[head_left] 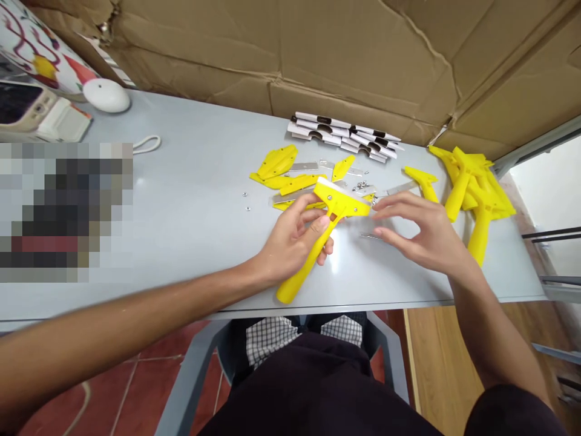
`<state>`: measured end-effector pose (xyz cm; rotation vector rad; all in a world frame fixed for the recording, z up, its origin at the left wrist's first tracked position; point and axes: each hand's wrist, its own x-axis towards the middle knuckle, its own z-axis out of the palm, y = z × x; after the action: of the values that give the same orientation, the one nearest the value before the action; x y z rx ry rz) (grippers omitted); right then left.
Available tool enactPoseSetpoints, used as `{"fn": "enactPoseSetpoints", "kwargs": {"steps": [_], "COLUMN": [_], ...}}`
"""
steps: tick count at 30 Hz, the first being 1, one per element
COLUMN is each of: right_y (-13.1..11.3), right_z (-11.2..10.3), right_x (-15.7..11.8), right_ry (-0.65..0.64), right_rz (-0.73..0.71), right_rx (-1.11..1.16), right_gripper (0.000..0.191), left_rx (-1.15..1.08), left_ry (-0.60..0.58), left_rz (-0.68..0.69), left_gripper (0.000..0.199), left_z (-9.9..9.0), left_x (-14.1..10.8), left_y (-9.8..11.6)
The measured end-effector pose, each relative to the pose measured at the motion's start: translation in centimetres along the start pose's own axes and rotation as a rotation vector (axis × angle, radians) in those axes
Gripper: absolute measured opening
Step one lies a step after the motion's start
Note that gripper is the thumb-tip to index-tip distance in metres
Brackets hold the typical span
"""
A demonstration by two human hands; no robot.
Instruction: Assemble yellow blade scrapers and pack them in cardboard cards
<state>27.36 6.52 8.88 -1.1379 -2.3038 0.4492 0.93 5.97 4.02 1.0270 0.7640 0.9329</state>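
A yellow scraper (311, 257) with a T-shaped head is in my left hand (295, 239), its handle slanting down toward the table's front edge. Two screws show in its head, and a pale strip runs along the top. My right hand (417, 233) is just right of the head, fingers apart and holding nothing. A thin metal piece (370, 235) lies near its fingertips. Behind the scraper are yellow plates (278, 162), flat metal blades (304, 166) and a small heap of screws (361, 186).
Several yellow scraper bodies (485, 209) are piled at the right of the grey table (181, 242). Folded black-and-white cards (322, 128) stand along the cardboard wall (340, 54). Two small nuts (246, 194) lie left of the plates. A white rounded object (106, 95) sits at the back left.
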Motion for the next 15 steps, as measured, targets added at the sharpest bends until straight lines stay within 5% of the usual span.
{"fn": "enactPoseSetpoints", "kwargs": {"steps": [3, 7, 15], "right_y": [1.0, 2.5, 3.6], "right_z": [-0.8, -0.4, 0.1], "right_x": [-3.3, -6.1, -6.7], "right_ry": [0.105, 0.023, -0.045], "right_rz": [-0.009, 0.011, -0.008], "right_rx": [-0.226, -0.253, -0.236], "right_gripper": [0.016, 0.025, 0.022], "left_rx": [0.019, 0.028, 0.065], "left_ry": [0.031, 0.076, 0.115], "left_rz": [-0.009, 0.011, 0.020], "left_gripper": [0.024, 0.025, 0.029], "left_z": [0.1, 0.2, 0.5], "left_x": [0.0, 0.1, 0.1], "left_y": [-0.1, -0.3, -0.7]}}
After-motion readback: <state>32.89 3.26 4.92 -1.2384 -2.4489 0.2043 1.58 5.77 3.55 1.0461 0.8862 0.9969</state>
